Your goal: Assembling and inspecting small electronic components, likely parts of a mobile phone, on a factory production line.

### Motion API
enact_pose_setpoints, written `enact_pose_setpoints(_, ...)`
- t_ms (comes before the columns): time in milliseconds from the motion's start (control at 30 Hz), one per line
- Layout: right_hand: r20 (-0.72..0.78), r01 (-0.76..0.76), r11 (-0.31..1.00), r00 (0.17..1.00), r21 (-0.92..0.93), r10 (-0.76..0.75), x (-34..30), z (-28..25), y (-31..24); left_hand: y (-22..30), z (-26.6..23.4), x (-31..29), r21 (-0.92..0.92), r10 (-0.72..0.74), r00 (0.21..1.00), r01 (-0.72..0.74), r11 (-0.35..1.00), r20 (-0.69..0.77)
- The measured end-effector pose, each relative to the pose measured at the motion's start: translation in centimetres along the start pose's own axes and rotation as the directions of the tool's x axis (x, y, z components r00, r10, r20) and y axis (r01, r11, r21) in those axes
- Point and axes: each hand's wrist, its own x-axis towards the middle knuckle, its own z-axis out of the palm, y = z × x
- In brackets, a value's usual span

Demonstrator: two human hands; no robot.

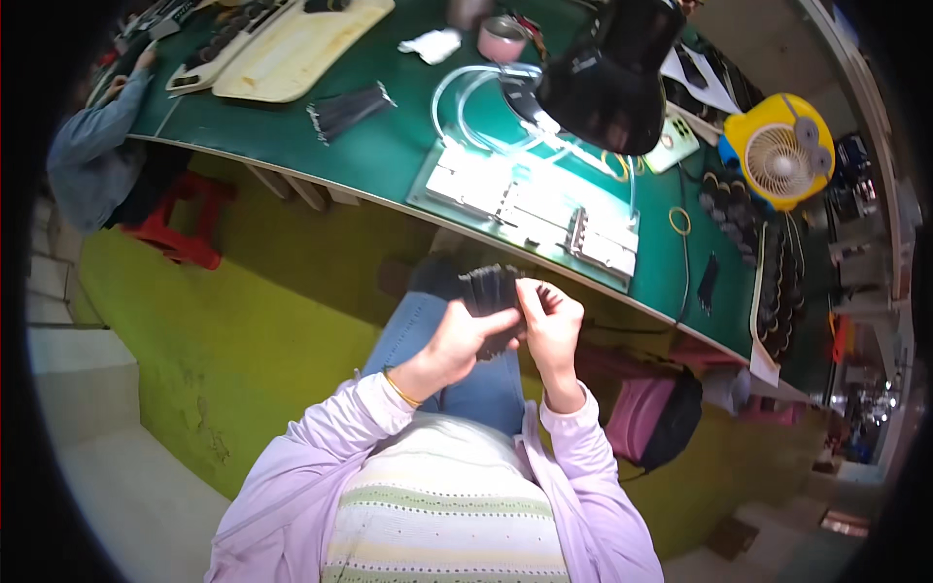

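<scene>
Above my lap, just off the near table edge, I hold a bundle of thin black strips, perhaps short cables (489, 289). My left hand (455, 342) is closed around it from the left, its thumb lying across the front. My right hand (552, 319) pinches at the bundle's right edge with thumb and forefinger; whether it has one strip or several is too small to tell. Beyond my hands on the table lies a brightly lit metal fixture (476, 185) with small clamp-like blocks. A black lamp head (617, 83) hangs over it.
A similar black bundle (352, 112) lies on the green table (262, 136). Behind are a cream tray (301, 49), a pink cup (501, 39) and clear tubing (442, 92). At right stand a yellow fan (780, 151) and a phone (673, 144). A co-worker's sleeve (97, 136) shows left, beside a red stool (185, 228).
</scene>
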Motion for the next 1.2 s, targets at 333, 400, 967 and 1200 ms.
enact_pose_setpoints(333,0.008,0.094,0.994,0.996,0.051,-0.094,2.7,0.2,-1.7,0.4,0.5,2.7,-0.168,0.079,0.997,-0.080,0.983,-0.009)
enact_pose_setpoints(400,0.024,0.072,0.996,0.997,0.057,-0.073,2.4,0.4,-2.3,0.8,0.7,2.2,-0.135,0.070,0.998,-0.070,0.988,-0.003)
enact_pose_setpoints(967,0.012,0.120,0.989,0.993,0.084,-0.121,1.1,-0.3,1.8,-2.1,-0.2,0.9,-0.143,0.062,0.998,-0.061,0.988,-0.001)
enact_pose_setpoints(1200,0.017,0.129,0.984,0.991,0.120,-0.132,0.5,-0.7,1.3,-2.2,0.4,0.5,-0.135,0.024,1.000,-0.025,0.991,-0.007)
